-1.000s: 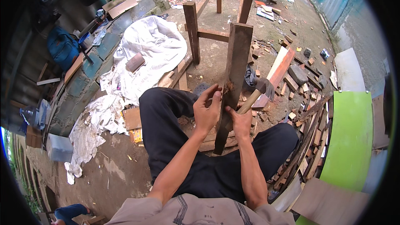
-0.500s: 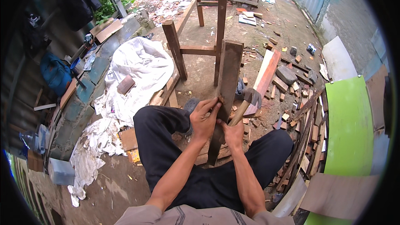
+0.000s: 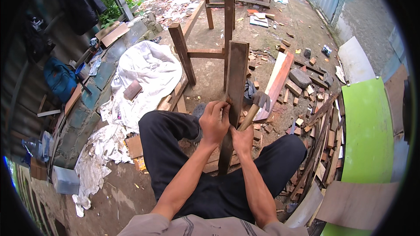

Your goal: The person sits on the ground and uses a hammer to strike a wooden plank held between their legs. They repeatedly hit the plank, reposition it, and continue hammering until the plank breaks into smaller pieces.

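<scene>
A dark wooden plank (image 3: 237,67) stands upright between my knees, leaning slightly away from me. My left hand (image 3: 215,122) is at its left edge, fingers bent and pressed together. Whatever is between those fingertips, if anything, is hidden. In my right hand (image 3: 242,139) is the wooden handle of a hammer (image 3: 250,116), held against the plank's right side. The hammer's dark metal head (image 3: 261,99) points up and away to the right. Part of the plank's lower end shows below my hands.
A wooden frame with legs (image 3: 205,53) stands just beyond the plank. Left lies a white cloth (image 3: 146,67) with a brown block (image 3: 132,89) on it. Stones and wood offcuts (image 3: 302,100) litter the right, beside a green panel (image 3: 367,131). A reddish board (image 3: 282,78) lies near the hammer.
The plank's top has shifted slightly left. My left fingers have curled in more against its edge. The hammer has moved slightly left and stays in my right hand.
</scene>
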A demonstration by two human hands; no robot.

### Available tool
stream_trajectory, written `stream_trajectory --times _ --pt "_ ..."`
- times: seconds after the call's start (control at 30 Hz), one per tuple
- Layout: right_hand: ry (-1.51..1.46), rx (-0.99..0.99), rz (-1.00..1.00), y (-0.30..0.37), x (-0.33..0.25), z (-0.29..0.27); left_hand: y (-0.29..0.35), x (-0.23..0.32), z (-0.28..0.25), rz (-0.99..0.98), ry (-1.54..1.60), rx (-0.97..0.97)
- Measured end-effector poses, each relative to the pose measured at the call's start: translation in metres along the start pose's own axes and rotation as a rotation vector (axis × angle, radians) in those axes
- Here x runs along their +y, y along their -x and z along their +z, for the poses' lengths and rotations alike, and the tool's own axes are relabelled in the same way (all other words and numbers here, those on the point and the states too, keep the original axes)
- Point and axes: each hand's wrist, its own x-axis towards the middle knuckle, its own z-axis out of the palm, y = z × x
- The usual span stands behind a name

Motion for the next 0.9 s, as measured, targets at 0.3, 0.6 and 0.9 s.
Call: stream_trajectory --times 0.3,0.6,0.9 --pt "0.001 0.018 0.007 -0.001 0.011 -0.002 -0.015 -0.012 -0.017 0.093 0.029 -0.275" --pt "0.044 0.035 -0.019 -0.017 0.022 -0.008 0.016 -0.022 -0.033 -0.289 0.06 -0.162" --pt "-0.068 -0.041 0.0 -0.015 0.02 -0.003 -0.006 -0.001 -0.014 -0.461 0.368 -0.275"
